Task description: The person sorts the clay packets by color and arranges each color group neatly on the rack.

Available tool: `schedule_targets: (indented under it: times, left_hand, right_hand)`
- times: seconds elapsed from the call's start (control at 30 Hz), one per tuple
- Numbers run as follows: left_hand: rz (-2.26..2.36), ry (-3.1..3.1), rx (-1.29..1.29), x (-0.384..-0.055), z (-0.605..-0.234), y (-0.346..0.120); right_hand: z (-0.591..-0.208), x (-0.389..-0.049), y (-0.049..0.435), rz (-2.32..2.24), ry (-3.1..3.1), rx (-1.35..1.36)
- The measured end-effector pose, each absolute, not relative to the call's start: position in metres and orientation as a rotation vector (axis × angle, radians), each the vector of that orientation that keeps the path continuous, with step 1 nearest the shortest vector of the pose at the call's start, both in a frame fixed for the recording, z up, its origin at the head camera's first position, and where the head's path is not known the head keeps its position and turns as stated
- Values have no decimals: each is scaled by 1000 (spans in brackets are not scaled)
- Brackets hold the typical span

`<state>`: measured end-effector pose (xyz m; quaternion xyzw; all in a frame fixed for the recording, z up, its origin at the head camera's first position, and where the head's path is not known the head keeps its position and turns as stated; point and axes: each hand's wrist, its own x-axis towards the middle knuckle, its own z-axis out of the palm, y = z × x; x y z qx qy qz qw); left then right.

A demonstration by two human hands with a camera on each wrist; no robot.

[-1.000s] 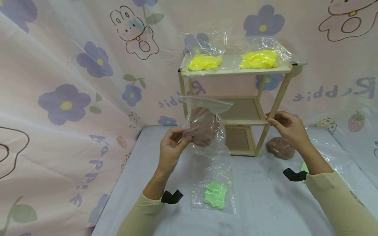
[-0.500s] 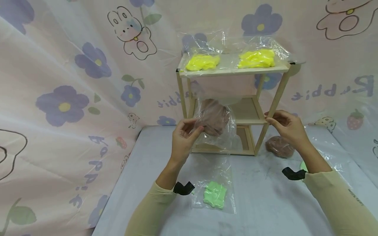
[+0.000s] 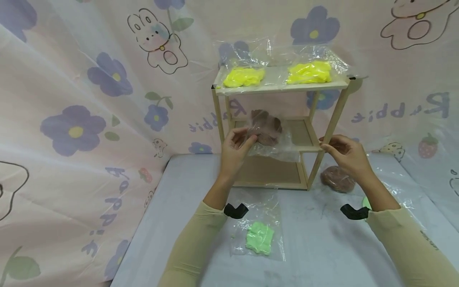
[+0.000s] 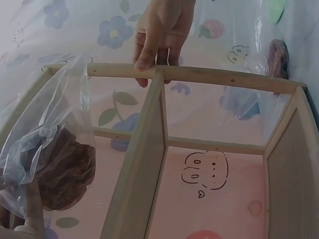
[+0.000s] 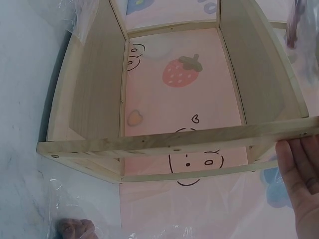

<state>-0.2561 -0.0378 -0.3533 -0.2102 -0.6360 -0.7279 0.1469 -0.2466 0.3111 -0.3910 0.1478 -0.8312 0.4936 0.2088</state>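
Observation:
My left hand (image 3: 233, 155) pinches a clear plastic bag holding a flattened brown lump (image 3: 267, 131), which looks like clay. In the head view the bag overlaps the middle board of a small wooden shelf rack (image 3: 338, 113), its lower edge hanging before the board's front edge. The left wrist view shows the brown lump (image 4: 70, 172) beside the middle board (image 4: 137, 164). My right hand (image 3: 346, 153) grips the rack's right front post at middle-board height, thumb in front and fingers behind. Part of that hand (image 5: 301, 172) shows at the post in the right wrist view.
Two bagged yellow lumps, left (image 3: 244, 76) and right (image 3: 309, 72), lie on the top board. A bagged light green piece (image 3: 259, 238) lies on the table (image 3: 308, 247) before the rack. Another bagged brown lump (image 3: 338, 179) sits right of it, near a partly hidden green piece (image 3: 365, 202).
My left hand has carried the bagged brown lump right and inward, from in front of the rack's left side to the middle board. My right hand keeps its grip on the post.

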Motion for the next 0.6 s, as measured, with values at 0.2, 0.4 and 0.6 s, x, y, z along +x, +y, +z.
schedule_targets:
  times: [0.2,0.4,0.6]
  left_hand:
    - [-2102,-1890,-610,-272,-350,-24]
    - [-2095,-1929,-607,-285,-354,-12]
    - [-2115,-1920,-631,-292,-358,2]
  right_hand:
    - [-391,-247,310,1361,-2316,396]
    - [-390,-246,309,1377,-2306,415]
    - [-390,-244,309,1354,-2323,404]
